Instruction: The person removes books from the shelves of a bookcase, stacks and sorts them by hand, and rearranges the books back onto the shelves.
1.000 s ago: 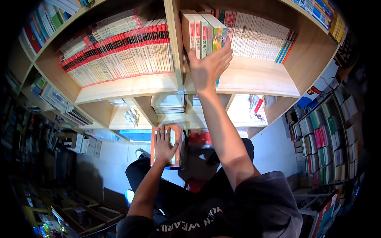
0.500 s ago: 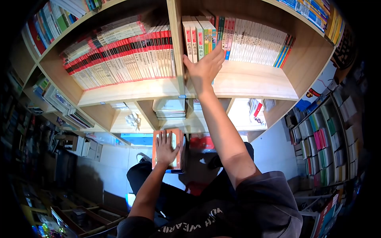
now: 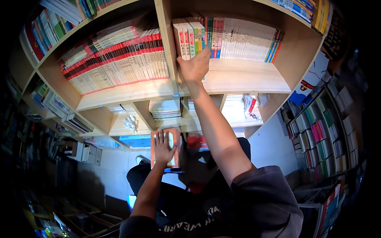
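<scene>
My right hand (image 3: 194, 66) reaches into the upper right compartment. Its thumb is at the left side of a small group of upright books (image 3: 186, 39) and its bent fingers are at the right side, so the hand spans their lower spines. These books have pale, green and yellow spines, with red labels on some. Where the fingertips touch is partly hidden. My left hand (image 3: 163, 150) lies flat with fingers spread on top of a stack of books (image 3: 154, 158) with an orange-brown cover, close to my legs.
A long row of white books (image 3: 244, 39) stands further right on the same shelf. Left of the wooden divider (image 3: 166, 47) is a packed row of red-and-white books (image 3: 119, 61). Lower compartments hold a paper stack (image 3: 165, 109) and crumpled white plastic (image 3: 130, 123). Another bookshelf (image 3: 321, 139) stands at right.
My right hand has lowered slightly and its fingers have drawn in around the group of books. The left hand stays flat on the stack. The whole view has shifted a little.
</scene>
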The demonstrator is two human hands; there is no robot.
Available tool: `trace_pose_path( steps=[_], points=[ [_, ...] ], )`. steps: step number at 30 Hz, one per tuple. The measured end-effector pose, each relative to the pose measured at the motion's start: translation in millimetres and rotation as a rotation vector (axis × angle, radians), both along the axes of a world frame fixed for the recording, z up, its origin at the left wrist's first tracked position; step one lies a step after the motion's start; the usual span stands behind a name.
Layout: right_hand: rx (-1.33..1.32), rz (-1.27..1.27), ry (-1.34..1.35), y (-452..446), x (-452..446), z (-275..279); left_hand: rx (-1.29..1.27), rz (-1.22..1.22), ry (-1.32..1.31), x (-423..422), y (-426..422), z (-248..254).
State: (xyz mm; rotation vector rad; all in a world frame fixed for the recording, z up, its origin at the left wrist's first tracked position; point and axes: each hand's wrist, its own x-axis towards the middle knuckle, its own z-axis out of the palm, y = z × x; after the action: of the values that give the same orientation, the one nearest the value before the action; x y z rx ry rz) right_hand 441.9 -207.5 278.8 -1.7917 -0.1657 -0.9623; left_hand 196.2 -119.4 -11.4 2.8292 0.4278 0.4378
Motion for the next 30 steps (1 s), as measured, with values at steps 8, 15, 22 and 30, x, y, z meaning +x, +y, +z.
trace_pose_path(
  steps=[8, 15, 22, 30],
  points=[
    [0.367, 0.425, 0.018, -141.9, -75.2, -4.8, 0.001, -0.014, -0.038, 3.5, 6.2, -10.1],
    [1.208, 0.776, 0.578, -369.3, -140.8, -91.6, 0.143, -0.094, -0.056, 3.2, 19.9, -15.0],
    [1.31, 0.475, 0.628, -505.5, -173.3, -274.2, 0.085, -0.137, 0.053, 4.5, 14.6, 6.4],
    [0.599, 0.326, 1.115, -536.2, -131.4, -411.0, 0.026, -0.222, 0.121, 10.2, 14.3, 12.9]
  ],
)
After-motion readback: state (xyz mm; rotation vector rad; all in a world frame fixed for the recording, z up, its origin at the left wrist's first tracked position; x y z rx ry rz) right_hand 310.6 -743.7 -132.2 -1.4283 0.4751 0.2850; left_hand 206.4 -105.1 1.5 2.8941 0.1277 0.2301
